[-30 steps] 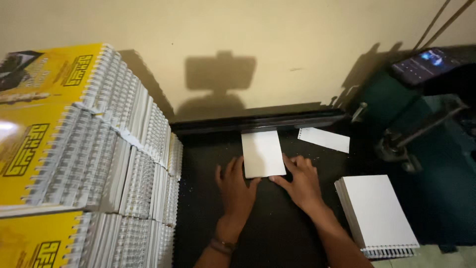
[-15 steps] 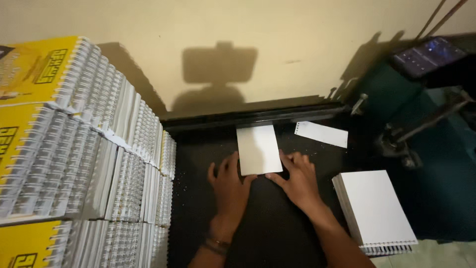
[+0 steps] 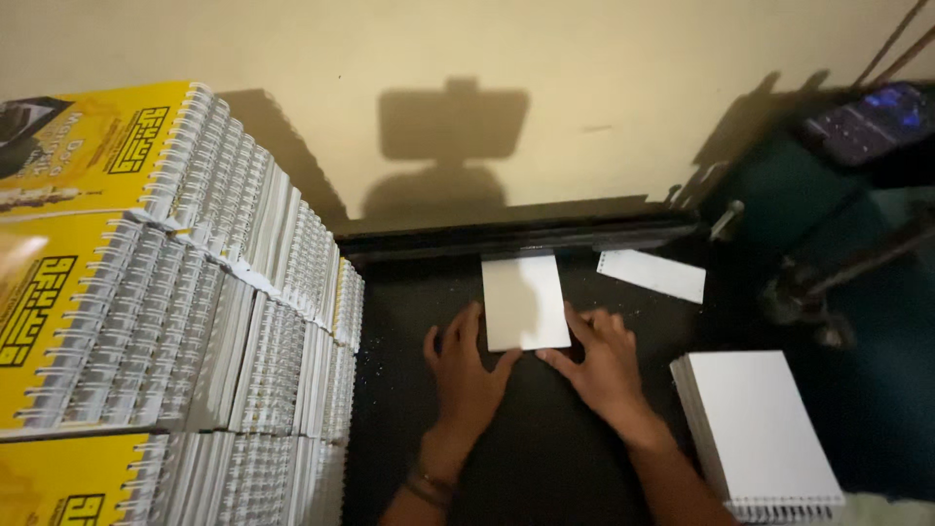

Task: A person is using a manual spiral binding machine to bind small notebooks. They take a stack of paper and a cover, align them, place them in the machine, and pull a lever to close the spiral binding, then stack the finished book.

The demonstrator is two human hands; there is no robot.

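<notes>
Small white rectangular paper sheet stack (image 3: 525,302): matt, smooth, uncoated paper.
Black flat work surface (image 3: 409,321): matt, faintly speckled with pale paper crumbs.
Long dark metal bar (image 3: 516,237), at 12 o'clock of the sheets: dull satin sheen along its top edge.
White paper strip (image 3: 652,275), at 2 o'clock: matt, one edge perforated.
White spiral-bound paper pad (image 3: 760,432), at 4 o'clock: matt cover, wire coil at its near edge.
Stacked yellow-covered spiral notebooks (image 3: 107,282), at 9 o'clock: covers glossy, light-catching; bindings pale wire coil.
Beige plastered wall (image 3: 584,88): matt, slightly uneven.
</notes>
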